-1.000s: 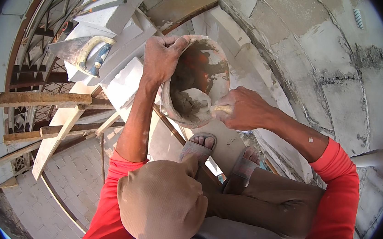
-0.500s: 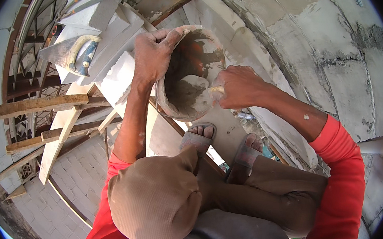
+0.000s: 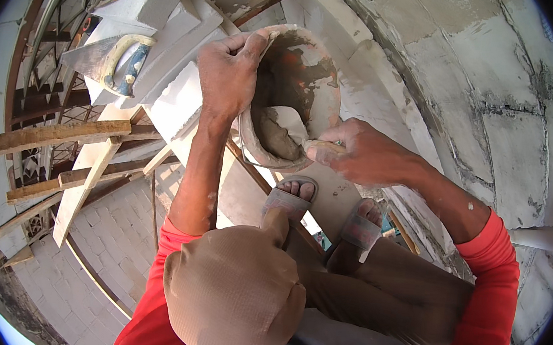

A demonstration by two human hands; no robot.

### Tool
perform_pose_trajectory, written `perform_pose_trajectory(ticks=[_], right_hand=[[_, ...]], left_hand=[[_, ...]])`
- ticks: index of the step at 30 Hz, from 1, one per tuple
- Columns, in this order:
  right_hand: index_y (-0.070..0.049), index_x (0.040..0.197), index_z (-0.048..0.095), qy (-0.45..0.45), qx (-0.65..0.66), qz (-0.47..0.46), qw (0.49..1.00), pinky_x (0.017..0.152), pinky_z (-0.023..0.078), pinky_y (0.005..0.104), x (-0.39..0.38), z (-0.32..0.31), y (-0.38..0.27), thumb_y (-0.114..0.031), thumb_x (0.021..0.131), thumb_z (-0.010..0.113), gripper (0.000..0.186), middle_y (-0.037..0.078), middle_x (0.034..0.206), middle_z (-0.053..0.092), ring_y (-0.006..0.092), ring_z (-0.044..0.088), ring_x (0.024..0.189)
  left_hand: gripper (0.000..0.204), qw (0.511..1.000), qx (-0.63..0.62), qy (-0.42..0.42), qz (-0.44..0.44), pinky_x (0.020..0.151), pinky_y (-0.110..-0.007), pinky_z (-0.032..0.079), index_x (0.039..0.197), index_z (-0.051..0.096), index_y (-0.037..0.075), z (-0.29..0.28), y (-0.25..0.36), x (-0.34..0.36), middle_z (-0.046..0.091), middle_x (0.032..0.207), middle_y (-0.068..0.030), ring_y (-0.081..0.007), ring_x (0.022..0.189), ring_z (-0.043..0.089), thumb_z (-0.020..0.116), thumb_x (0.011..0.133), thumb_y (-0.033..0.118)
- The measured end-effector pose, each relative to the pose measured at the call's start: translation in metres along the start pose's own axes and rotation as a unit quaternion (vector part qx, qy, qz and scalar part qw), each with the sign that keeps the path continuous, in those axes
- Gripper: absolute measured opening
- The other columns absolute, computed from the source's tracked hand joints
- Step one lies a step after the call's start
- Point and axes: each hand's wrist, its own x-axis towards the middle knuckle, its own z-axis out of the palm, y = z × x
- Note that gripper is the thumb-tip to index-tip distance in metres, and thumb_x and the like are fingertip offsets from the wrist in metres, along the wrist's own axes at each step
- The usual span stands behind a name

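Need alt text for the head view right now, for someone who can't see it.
The left hand grips the rim of a mortar-caked bucket while the right hand works a trowel into the grey mortar inside, above sandalled feet beside a block wall.

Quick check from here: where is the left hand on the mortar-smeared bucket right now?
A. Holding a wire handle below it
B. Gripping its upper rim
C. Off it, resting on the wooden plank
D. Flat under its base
B: the left hand curls over the upper rim of the mortar-smeared round bucket, while the right hand works a trowel blade into the grey mortar inside.
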Motion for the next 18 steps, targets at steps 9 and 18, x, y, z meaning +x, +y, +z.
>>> perform_pose_trajectory(ticks=[9,18], right_hand=[[0.004,0.118,0.073,0.072,0.100,0.057,0.991,0.050,0.044,0.0331,0.007,-0.001,0.036,-0.051,0.102,0.064,0.058,0.007,0.071,0.057,0.0137,0.055,0.058],[0.000,0.106,0.069,0.091,0.381,0.058,0.918,0.041,0.039,0.0299,-0.002,-0.039,0.063,-0.050,0.102,0.063,0.051,0.004,0.063,0.057,0.0133,0.053,0.047]], left_hand=[[0.036,0.997,-0.047,0.051,-0.021,0.064,-0.028,0.042,0.097,0.082,-0.003,-0.024,-0.026,-0.001,0.061,0.071,0.0027,-0.0088,0.068,0.049,0.072,0.100,0.031],[0.034,0.991,-0.103,0.043,-0.074,0.085,-0.027,0.050,0.112,0.080,-0.004,-0.048,-0.048,0.004,0.075,0.095,-0.0042,-0.0116,0.086,0.064,0.069,0.102,0.027]])
